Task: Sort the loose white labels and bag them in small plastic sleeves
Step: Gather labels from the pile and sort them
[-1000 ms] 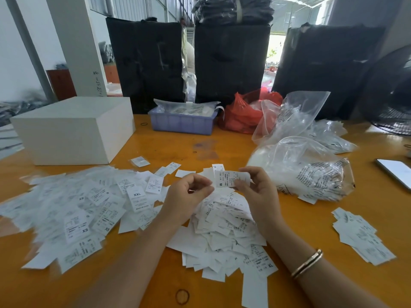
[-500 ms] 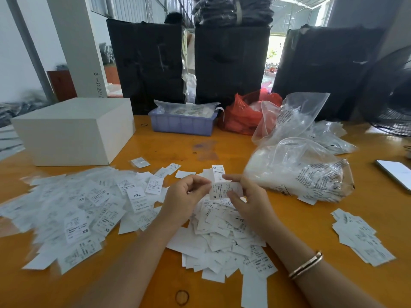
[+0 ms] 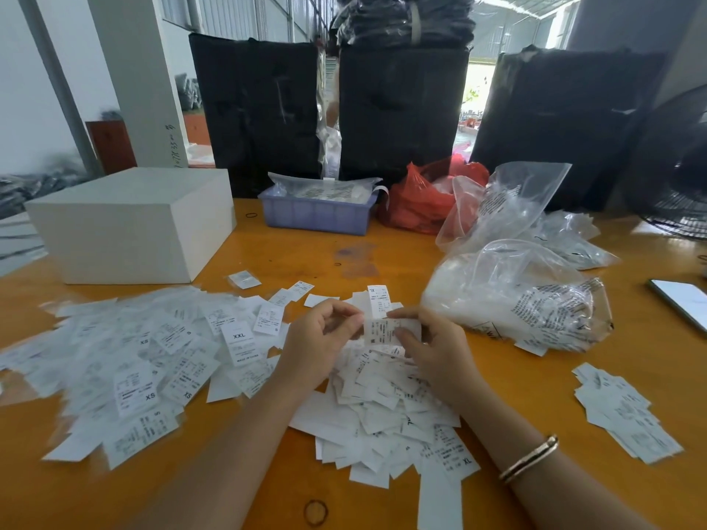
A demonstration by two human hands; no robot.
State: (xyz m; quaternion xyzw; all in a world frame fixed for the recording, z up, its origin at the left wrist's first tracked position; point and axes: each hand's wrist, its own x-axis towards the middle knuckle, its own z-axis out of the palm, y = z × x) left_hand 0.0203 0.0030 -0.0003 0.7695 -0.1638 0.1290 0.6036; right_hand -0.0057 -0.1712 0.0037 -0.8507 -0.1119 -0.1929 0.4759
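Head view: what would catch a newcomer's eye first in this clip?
The white labels heaped mid-table under both hands, with a wider spread of sleeved labels to the left. The right hand pinches one label above the heap, the left hand curled beside it. Behind on the right sit clear bags, and a white box stands far left.
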